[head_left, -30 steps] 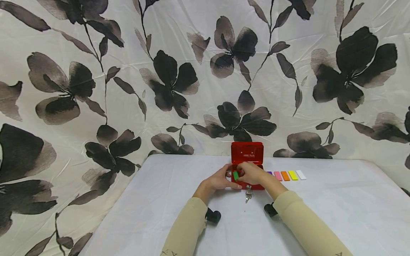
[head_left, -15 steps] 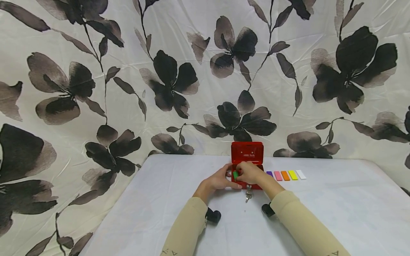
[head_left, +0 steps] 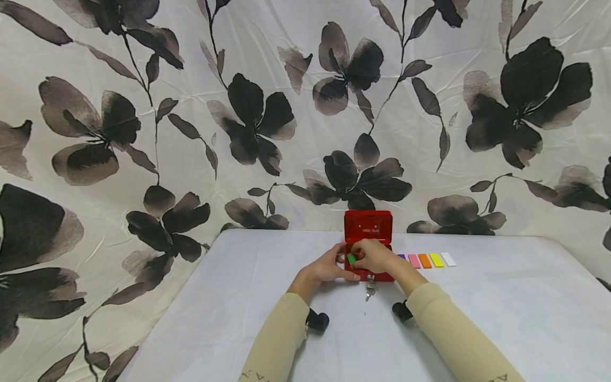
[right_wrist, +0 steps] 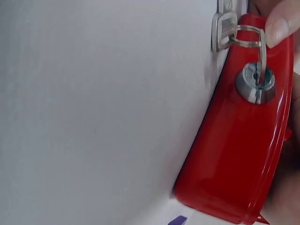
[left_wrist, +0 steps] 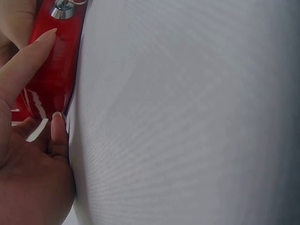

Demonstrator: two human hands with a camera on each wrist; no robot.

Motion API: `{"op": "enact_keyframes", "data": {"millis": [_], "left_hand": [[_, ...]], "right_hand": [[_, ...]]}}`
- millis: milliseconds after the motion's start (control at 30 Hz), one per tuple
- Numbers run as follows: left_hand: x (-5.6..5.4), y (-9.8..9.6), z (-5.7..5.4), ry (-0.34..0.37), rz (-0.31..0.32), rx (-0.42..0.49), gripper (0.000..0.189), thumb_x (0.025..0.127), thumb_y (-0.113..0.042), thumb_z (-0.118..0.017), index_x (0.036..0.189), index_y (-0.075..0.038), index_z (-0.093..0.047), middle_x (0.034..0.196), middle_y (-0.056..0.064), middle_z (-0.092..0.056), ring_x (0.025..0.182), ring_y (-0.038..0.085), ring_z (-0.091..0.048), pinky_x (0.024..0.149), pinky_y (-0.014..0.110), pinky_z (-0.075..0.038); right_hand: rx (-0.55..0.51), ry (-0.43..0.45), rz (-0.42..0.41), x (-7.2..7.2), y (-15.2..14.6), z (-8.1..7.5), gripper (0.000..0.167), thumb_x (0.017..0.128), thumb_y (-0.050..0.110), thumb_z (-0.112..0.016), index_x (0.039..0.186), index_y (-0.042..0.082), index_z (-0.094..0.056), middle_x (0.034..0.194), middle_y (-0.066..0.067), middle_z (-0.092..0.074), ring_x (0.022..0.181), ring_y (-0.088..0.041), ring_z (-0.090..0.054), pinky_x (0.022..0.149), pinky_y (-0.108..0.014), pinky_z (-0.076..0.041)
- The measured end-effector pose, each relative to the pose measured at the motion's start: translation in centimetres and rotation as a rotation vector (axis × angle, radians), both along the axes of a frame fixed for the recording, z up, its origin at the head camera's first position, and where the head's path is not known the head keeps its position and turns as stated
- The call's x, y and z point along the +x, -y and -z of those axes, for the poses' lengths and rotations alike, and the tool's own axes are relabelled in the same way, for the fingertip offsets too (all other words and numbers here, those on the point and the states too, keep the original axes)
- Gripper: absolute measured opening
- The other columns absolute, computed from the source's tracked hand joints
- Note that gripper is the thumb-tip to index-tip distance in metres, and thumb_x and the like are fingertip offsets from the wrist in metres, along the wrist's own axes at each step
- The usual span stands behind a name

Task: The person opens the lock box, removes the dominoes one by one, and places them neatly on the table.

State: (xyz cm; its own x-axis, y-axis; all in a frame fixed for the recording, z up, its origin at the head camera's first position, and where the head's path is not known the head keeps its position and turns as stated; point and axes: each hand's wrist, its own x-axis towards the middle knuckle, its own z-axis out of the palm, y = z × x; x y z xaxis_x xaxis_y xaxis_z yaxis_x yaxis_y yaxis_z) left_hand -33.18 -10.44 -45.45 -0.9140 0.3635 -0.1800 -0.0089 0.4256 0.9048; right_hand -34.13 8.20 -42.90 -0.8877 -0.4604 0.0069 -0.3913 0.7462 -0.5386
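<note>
A small red cash box (head_left: 368, 227) stands at the back of the table with its lid raised. My left hand (head_left: 328, 266) grips its left end, the thumb (left_wrist: 33, 58) lying along the front wall. Over the box's inside, my right hand (head_left: 374, 257) pinches a small green block (head_left: 351, 259) near the left end; the fingertips are partly hidden. A key sits in the round front lock (right_wrist: 255, 84), and another key (head_left: 370, 291) hangs from its ring onto the table. What else lies inside the box is covered by the right hand.
Right of the box lies a row of flat blocks: purple (head_left: 401, 257), pink (head_left: 413, 261), orange (head_left: 425, 261), yellow (head_left: 436, 260) and white (head_left: 448, 259). White cloth covers the table (head_left: 501, 307); a flowered curtain (head_left: 296, 122) hangs behind it.
The green block has tilted slightly between the right fingers. My right wrist shifted a little left, then back right. The left hand stays on the box.
</note>
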Motion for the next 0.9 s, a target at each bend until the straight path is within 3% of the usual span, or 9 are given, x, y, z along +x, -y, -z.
{"op": "enact_keyframes", "data": {"millis": [467,900], "left_hand": [[-0.3,0.1,0.4,-0.006,0.001,0.011,0.092,0.078,-0.020,-0.090,0.155,-0.020,-0.038,0.130,0.005,-0.053,0.121,0.027,-0.043,0.107,0.055,-0.042],[-0.2,-0.1,0.4,-0.025,0.005,0.001,0.091,0.079,-0.022,-0.090,0.154,-0.021,-0.039,0.130,0.004,-0.053,0.119,0.025,-0.044,0.104,0.052,-0.044]], "right_hand": [[-0.059,0.010,-0.019,-0.3,-1.0,0.3,0.038,0.090,0.013,-0.080,0.122,-0.001,-0.067,0.095,-0.004,-0.071,0.087,-0.019,-0.062,0.092,-0.042,-0.057],[-0.083,0.007,-0.046,0.7,-1.0,-0.2,0.037,0.089,0.007,-0.079,0.123,0.000,-0.068,0.091,-0.002,-0.068,0.085,-0.019,-0.059,0.088,-0.038,-0.058]]}}
